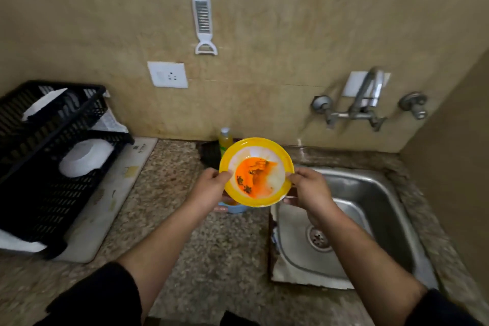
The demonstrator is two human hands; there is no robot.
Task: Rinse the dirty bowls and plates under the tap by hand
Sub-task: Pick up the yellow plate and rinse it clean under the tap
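Observation:
A yellow-rimmed plate [256,146] smeared with orange sauce and dark bits is held tilted toward me above the counter, just left of the steel sink [370,198]. My left hand [211,185] grips its left rim, thumb on top. My right hand [308,188] grips its right rim the same way. Beneath the plate, a light blue dish [235,208] peeks out on the counter. The wall tap [367,92] is mounted behind the sink, and no water is visibly running.
A black dish rack [39,167] holding white dishes stands on a mat at the left. A yellow soap bottle [225,139] sits by the wall behind the plate. A white peeler [203,21] and a socket [168,74] are on the wall. The granite counter [211,259] lies in front.

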